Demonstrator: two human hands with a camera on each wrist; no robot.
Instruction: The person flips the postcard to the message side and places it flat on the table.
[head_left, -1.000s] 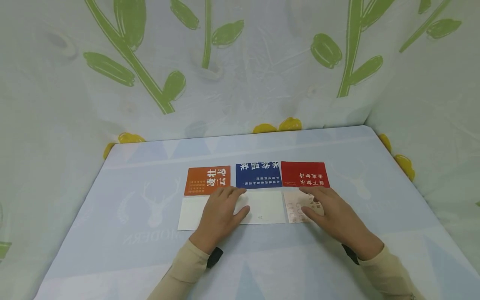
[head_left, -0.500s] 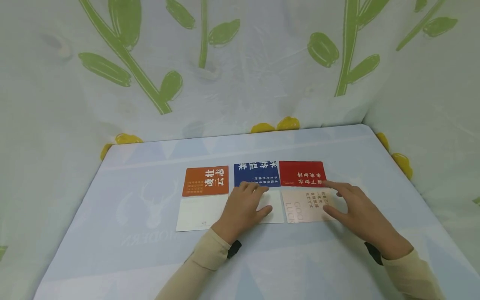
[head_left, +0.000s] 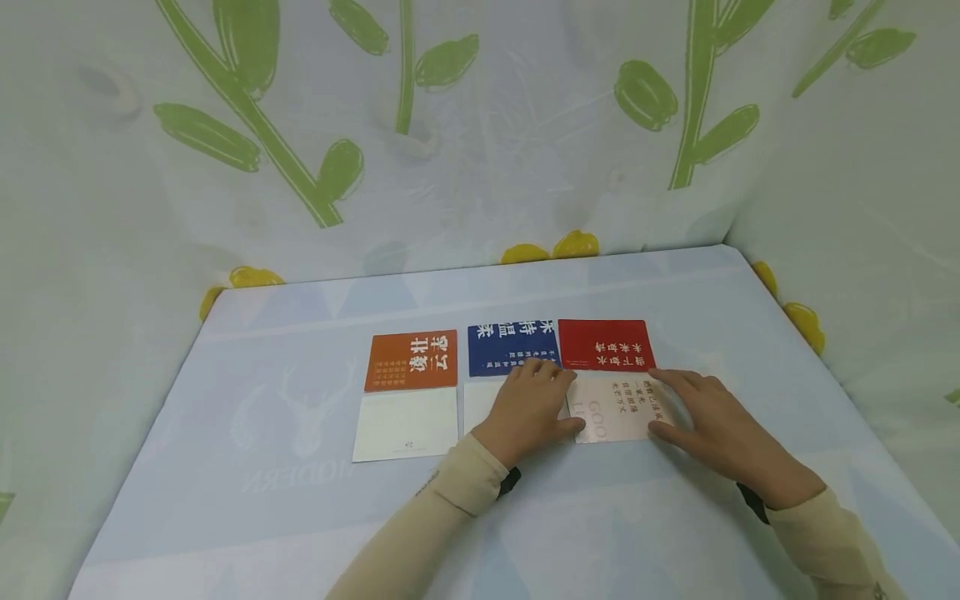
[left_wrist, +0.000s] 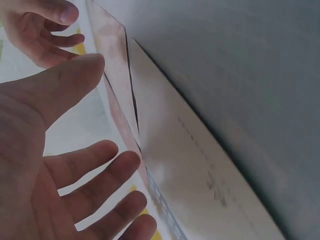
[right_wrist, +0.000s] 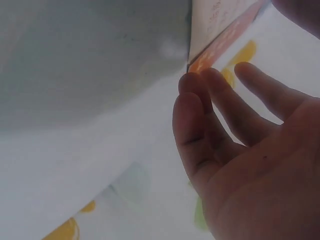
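Six-fold rows aside, several flat cards lie on the table: orange [head_left: 411, 362], blue [head_left: 510, 345] and red [head_left: 606, 343] cards at the back, two white cards [head_left: 407, 425] and a pink card [head_left: 618, 408] in front. My left hand [head_left: 531, 410] partly covers the right-hand white card [left_wrist: 175, 150], its fingertips near the pink card's left edge. At that card's right edge is my right hand [head_left: 720, 429], thumb and fingers apart. Both wrist views show loosely bent fingers [left_wrist: 107, 165] with nothing held. Whether any fingertip touches a card I cannot tell.
A pale blue tablecloth [head_left: 262, 517] with a deer-head print covers the table. Behind and beside it hang white curtains [head_left: 525, 167] with green leaf stems and yellow flowers.
My left hand has moved right, from the white cards to the pink card's left edge, uncovering the left white card. My right hand has shifted right, off the pink card's face to its right edge.
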